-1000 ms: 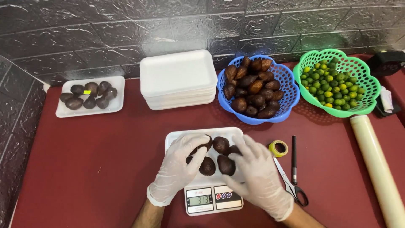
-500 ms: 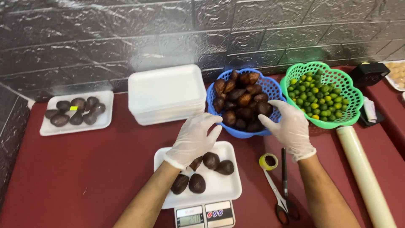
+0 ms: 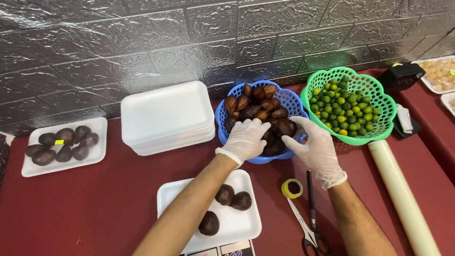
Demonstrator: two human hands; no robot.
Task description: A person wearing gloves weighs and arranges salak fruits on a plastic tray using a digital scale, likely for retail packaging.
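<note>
Both of my hands wear white gloves and reach into a blue basket [image 3: 294, 104] of dark brown scaly fruit [image 3: 258, 105]. My left hand [image 3: 246, 138] rests palm down on the fruit at the basket's near side. My right hand [image 3: 315, 144] is at the basket's near right rim, fingers touching a fruit. Whether either hand grips a fruit is hidden. Nearer to me, a white foam tray [image 3: 239, 225] holds three of the brown fruit [image 3: 233, 197] on a small scale [image 3: 234, 248].
A stack of white foam trays [image 3: 166, 116] stands left of the basket. A filled tray of fruit [image 3: 61, 146] lies far left. A green basket of small limes [image 3: 348, 106], a cling-film roll [image 3: 403, 194], scissors [image 3: 308, 230] and yellow tape [image 3: 292, 188] are on the right.
My hands left the tray on the scale and moved forward to the blue basket; now both are on its fruit. The view has tilted toward the wall.
</note>
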